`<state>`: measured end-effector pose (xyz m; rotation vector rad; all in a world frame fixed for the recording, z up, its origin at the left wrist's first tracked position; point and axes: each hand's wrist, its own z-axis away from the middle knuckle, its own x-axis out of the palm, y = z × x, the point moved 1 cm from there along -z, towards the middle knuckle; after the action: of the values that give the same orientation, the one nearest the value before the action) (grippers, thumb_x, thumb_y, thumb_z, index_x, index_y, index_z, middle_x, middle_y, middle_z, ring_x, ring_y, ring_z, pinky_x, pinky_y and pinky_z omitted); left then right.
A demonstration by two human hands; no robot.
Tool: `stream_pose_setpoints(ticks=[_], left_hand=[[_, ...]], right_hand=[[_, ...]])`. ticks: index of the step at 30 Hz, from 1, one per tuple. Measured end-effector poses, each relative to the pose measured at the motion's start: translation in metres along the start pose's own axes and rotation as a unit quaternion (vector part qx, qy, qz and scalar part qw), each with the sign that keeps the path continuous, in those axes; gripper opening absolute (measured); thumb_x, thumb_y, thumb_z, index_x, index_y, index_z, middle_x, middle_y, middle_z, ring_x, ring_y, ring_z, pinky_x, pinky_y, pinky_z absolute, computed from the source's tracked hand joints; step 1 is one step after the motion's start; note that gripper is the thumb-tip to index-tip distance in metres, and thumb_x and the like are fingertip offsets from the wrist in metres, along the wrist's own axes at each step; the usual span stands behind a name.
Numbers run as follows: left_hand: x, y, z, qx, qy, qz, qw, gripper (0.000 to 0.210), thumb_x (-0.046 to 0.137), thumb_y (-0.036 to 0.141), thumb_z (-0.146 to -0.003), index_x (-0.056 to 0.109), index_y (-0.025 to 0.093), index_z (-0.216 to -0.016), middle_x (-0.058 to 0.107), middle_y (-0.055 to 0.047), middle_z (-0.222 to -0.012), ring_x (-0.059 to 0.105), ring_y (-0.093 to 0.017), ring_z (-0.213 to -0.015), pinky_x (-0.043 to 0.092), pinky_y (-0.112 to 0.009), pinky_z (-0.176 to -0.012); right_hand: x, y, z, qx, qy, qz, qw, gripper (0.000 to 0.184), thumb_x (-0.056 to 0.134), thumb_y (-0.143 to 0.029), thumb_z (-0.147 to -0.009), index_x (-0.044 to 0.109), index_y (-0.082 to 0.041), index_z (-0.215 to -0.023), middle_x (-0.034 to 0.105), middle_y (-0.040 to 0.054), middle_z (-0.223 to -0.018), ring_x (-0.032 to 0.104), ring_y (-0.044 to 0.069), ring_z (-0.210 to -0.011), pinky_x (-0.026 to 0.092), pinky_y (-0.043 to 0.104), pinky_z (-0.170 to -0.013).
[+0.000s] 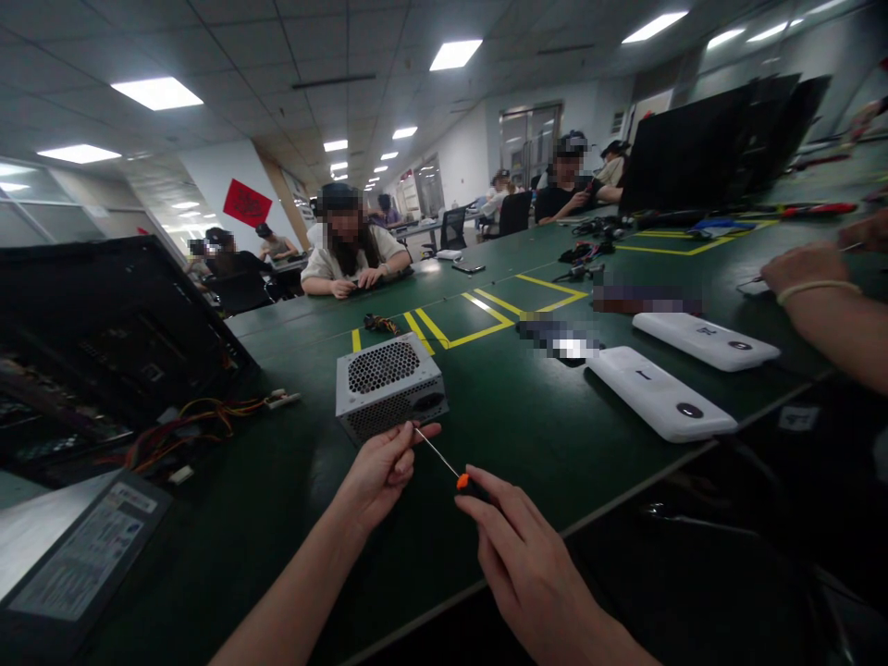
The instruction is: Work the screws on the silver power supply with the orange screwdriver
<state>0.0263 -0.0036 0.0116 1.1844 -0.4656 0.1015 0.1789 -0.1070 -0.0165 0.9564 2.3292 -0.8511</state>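
In my right hand (510, 536) is a screwdriver (438, 451), held by its black and orange handle, its thin metal shaft slanting up and left. My left hand (385, 467) is closed in a pinch at the screwdriver's tip. Whether a small screw sits between those fingertips is too small to tell. Just beyond my left hand stands a grey computer power supply (392, 379) with a honeycomb vent on top and a socket on its near side. My left fingers overlap its lower edge in the view, and I cannot tell whether they touch it.
An open black computer case (111, 342) with loose cables (222, 412) stands at the left, near another labelled power supply (83, 555). Two white devices (659, 393) lie at the right on the green table (291, 573). Another person's hand (808, 268) is at the far right; a person (353, 240) sits opposite.
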Motion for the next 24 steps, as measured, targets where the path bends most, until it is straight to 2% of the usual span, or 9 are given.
stream_pose_setpoints(ticks=[10,17,24], left_hand=[[-0.002,-0.007,-0.009,0.022,0.009,-0.06,0.998,0.017,0.053,0.021,-0.082,0.055,0.007,-0.072,0.068,-0.013,-0.082,0.026,0.004,-0.032,0.018,-0.01,-0.029],[0.0,-0.007,-0.01,0.033,0.015,-0.063,0.997,0.015,0.045,0.018,-0.085,0.057,0.007,-0.085,0.063,-0.018,-0.106,0.031,0.003,-0.035,0.021,-0.011,-0.03],[-0.003,-0.009,-0.016,0.065,0.02,-0.101,0.993,0.022,0.049,0.012,-0.08,0.055,0.011,-0.101,0.056,-0.017,-0.119,0.038,0.003,-0.037,0.022,-0.012,-0.03]], right_hand=[[-0.001,0.002,-0.002,0.037,-0.019,-0.042,0.998,0.035,0.035,-0.004,-0.08,0.056,-0.015,-0.106,0.056,0.0142,-0.113,0.057,0.02,-0.104,0.052,0.035,-0.084],[0.0,0.005,-0.009,0.069,-0.03,-0.058,0.995,0.034,0.034,-0.006,-0.082,0.056,-0.016,-0.108,0.055,0.0135,-0.113,0.057,0.021,-0.103,0.051,0.038,-0.086],[0.005,0.007,-0.018,0.081,-0.052,-0.039,0.995,0.035,0.034,-0.005,-0.082,0.054,-0.013,-0.109,0.053,0.0152,-0.115,0.055,0.022,-0.106,0.049,0.04,-0.089]])
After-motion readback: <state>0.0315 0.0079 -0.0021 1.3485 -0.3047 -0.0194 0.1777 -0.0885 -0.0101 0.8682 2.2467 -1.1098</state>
